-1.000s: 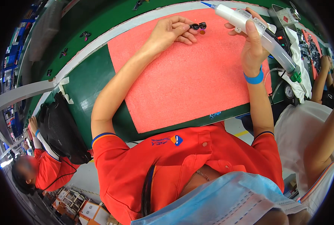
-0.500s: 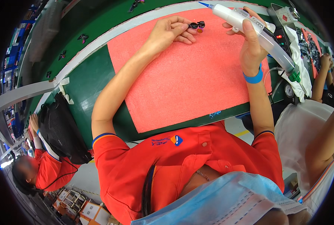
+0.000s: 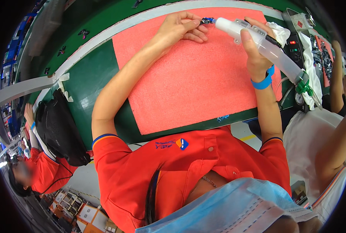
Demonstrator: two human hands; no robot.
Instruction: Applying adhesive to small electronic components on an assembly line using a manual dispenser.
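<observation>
Over the far part of the pink foam mat [image 3: 188,85], my left hand [image 3: 180,28] pinches a small black part [image 3: 207,20] between thumb and fingertips. My right hand [image 3: 256,50] is wrapped round a dispensing syringe [image 3: 276,58] with a translucent barrel, a white front end and a green cap at its rear. Its blue tip points left and meets the small part, though whether it touches cannot be made out. A blue band [image 3: 263,80] circles my right wrist.
Beyond the mat runs a green conveyor [image 3: 103,27] carrying small dark parts [image 3: 83,33]. At right stand a black control box [image 3: 293,48] with a red light and a gauge [image 3: 299,96]. A black bag [image 3: 60,132] lies left; co-workers sit on both sides.
The syringe has swung down and left, bringing its tip to the small part in my left hand. My left hand has shifted slightly right. Parts on the conveyor have moved a little left.
</observation>
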